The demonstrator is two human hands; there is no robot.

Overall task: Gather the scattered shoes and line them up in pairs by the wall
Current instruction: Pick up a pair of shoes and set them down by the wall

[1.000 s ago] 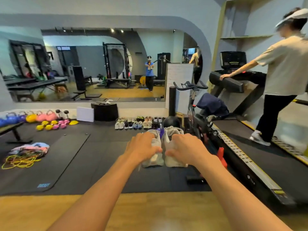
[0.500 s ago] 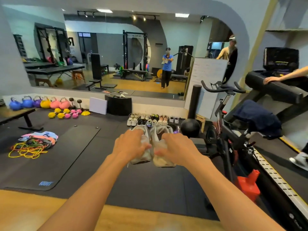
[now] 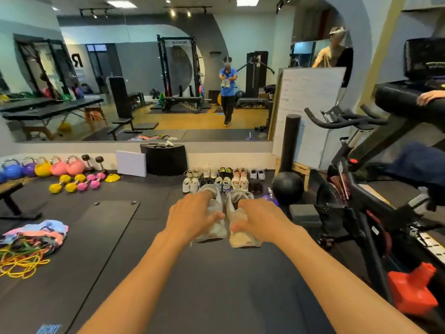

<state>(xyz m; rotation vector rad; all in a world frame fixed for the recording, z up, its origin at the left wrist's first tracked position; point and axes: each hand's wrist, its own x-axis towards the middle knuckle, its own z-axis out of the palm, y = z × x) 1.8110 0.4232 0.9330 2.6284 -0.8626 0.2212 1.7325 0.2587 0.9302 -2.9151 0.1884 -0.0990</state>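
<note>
Over the black mat (image 3: 216, 285), both arms reach forward. The left hand (image 3: 192, 218) grips 1 pale shoe (image 3: 213, 233) and the right hand (image 3: 261, 219) grips its mate (image 3: 243, 238). The 2 hang just beside each other in the air. Far beyond them, paired shoes (image 3: 224, 179) stand in 2 rows at the foot of the wall, under the mirror (image 3: 144, 80). A black ball (image 3: 287, 188) sits right of the rows, with a bike (image 3: 361, 189) further right. Kettlebells (image 3: 43, 167) line the far left, and coloured bands (image 3: 29, 239) lie near left.

Open mat (image 3: 154, 220) ahead, shoe rows (image 3: 237, 179) by wall, ball (image 3: 287, 188) and bike (image 3: 349, 182) right
</note>
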